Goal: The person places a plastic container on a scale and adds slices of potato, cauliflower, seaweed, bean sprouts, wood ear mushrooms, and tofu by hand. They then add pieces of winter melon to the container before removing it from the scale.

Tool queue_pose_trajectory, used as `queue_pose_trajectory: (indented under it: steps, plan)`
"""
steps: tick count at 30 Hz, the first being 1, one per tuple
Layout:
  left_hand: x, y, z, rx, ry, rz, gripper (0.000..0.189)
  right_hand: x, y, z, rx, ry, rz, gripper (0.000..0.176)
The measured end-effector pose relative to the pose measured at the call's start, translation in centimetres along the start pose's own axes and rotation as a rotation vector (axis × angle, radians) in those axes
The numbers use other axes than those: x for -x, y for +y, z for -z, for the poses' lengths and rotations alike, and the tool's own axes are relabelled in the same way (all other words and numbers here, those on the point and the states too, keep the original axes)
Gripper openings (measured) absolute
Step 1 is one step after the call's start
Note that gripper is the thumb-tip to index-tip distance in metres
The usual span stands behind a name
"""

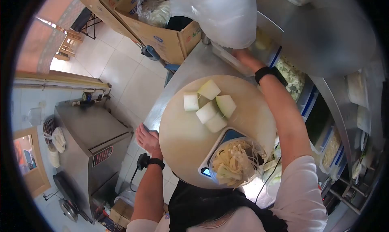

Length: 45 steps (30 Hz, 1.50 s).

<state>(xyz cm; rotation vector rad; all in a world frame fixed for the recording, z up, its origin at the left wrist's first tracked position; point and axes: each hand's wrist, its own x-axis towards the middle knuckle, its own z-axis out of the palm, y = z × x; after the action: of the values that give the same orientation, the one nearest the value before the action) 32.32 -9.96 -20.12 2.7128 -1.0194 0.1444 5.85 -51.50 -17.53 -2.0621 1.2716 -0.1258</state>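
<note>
My left hand [148, 141] rests at the edge of the steel counter [162, 106], fingers stretched out and nothing in them. At the far side my right hand [243, 58] reaches under a big white plastic bag [216, 17], beside a clear plastic container [229, 58]; its fingers are hidden. Several chunks of pale green-skinned melon [207, 111] lie on the round cutting board [182, 147] between my arms. Near me on the board, a kitchen scale [206, 170] with a lit display carries a clear bowl of enoki mushrooms and cut vegetables [235, 161].
Blue-rimmed tubs of shredded food [292, 72] line the right side under a steel shelf. An open cardboard box [162, 41] stands beyond the counter. To the left is a steel cabinet [91, 126] on the tiled floor [129, 82].
</note>
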Motion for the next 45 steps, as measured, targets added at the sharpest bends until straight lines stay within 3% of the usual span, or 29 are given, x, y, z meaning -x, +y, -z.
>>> queue_pose_trajectory:
  steps: [4,6,7,9,12,13,15,18,22,26,31,35,37,38,45]
  plan:
    - [0.0,0.4,0.7,0.008,0.007,-0.024,0.049,1.8,-1.2,3.8,-0.058,0.087,0.048,0.022]
    - [0.0,0.5,0.8,0.008,0.007,-0.040,0.049,3.5,-1.6,6.0,-0.359,0.061,-0.164,0.018]
    - [0.0,0.5,0.8,0.012,0.009,-0.039,0.050,4.4,-1.5,6.5,-0.357,0.065,-0.169,0.018]
    - [-0.1,0.5,0.7,0.021,0.011,-0.041,0.050,6.2,-1.7,7.2,-0.645,0.109,-0.024,0.017]
    - [0.0,0.2,0.3,0.020,0.011,-0.035,0.049,10.0,-3.8,8.1,-0.811,0.206,-0.041,0.015]
    - [0.0,0.2,0.3,0.012,0.031,-0.038,0.049,11.4,-4.2,8.1,-0.814,0.198,-0.063,0.015]
    - [0.3,-0.1,0.3,-0.003,0.027,-0.058,0.049,14.3,-5.0,8.6,-0.473,0.377,0.090,0.012]
    - [0.3,-0.3,-0.4,-0.005,0.094,-0.078,0.047,22.2,-10.9,9.6,-0.485,0.515,0.033,0.011]
    - [0.3,-0.4,-0.3,0.021,0.112,-0.095,0.046,31.0,-14.5,7.3,-0.405,0.485,-0.041,0.014]
    - [0.4,-0.5,-0.5,-0.017,0.146,-0.103,0.044,34.6,-15.1,3.1,-0.341,0.532,0.013,0.015]
    - [0.3,-0.5,-0.7,-0.022,0.193,-0.124,0.043,36.0,-14.9,1.2,0.056,0.496,0.280,0.018]
    - [0.4,-0.3,-0.7,-0.036,0.207,-0.117,0.042,37.7,-15.9,2.8,0.044,0.479,0.256,0.017]
    - [0.4,-0.3,-0.5,-0.036,0.212,-0.126,0.042,38.7,-15.7,3.4,-0.263,0.566,0.056,0.016]
    - [0.4,-0.3,-0.5,-0.036,0.217,-0.129,0.041,39.2,-15.2,3.3,-0.265,0.564,0.051,0.016]
    - [0.5,-0.3,0.1,-0.022,0.208,-0.138,0.040,44.1,-13.2,-2.2,-0.449,0.632,-0.223,0.017]
